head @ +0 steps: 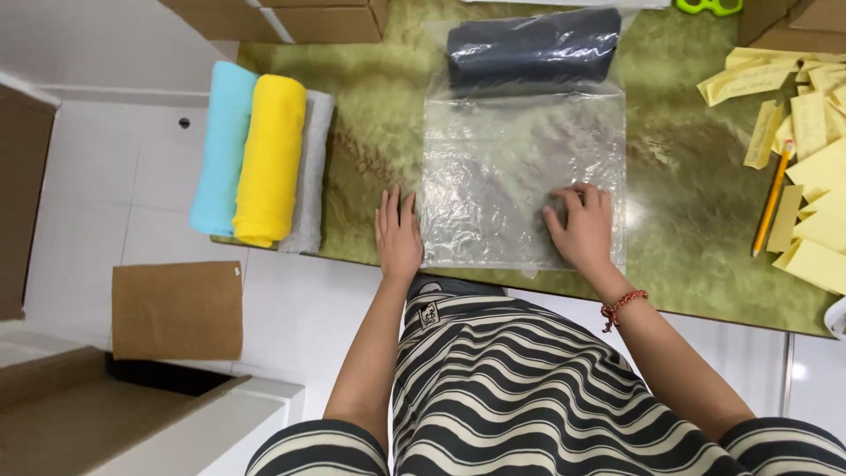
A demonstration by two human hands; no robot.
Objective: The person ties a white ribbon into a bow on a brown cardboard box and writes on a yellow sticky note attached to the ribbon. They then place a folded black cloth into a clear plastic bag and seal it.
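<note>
A clear plastic bag [511,159] lies flat on the green table [687,176], with a dark rolled cloth [533,48] inside its far end. My left hand [397,234] rests flat on the table, fingers together, touching the bag's left edge. My right hand [582,229] presses down on the near right part of the bag, fingers spread and slightly curled. A red bead bracelet [622,306] circles my right wrist.
Rolled cloths in light blue [225,145], yellow [271,159] and grey [313,172] lie at the table's left end. Yellow paper slips [815,132] and a pencil [773,198] lie at the right. Cardboard boxes [291,18] stand behind, and more cardboard [176,308] sits on the floor at left.
</note>
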